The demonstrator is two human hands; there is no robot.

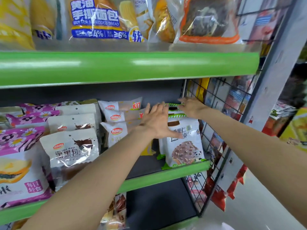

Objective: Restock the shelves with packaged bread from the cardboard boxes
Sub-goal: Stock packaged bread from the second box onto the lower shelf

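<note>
Both hands, the left hand [157,120] and right hand [191,106], rest spread fingers on the panda bread bags [184,141] at the shelf's [166,175] right end and should press them gently upright.

Readable print on shelf packs
Top-shelf yellow bread bag [96,19]: "BUTTER SHREDDED BREAD", "≥4%", "≥6%". Middle-shelf white chocolate bag [71,150]: "HEI HEI BAO". White pack [120,105] behind: red "KI", rest hidden.

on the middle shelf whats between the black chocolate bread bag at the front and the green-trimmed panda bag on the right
In the head view, mostly bare dark shelf lies between the chocolate bread bag and the panda bag, crossed by the left forearm.
</note>
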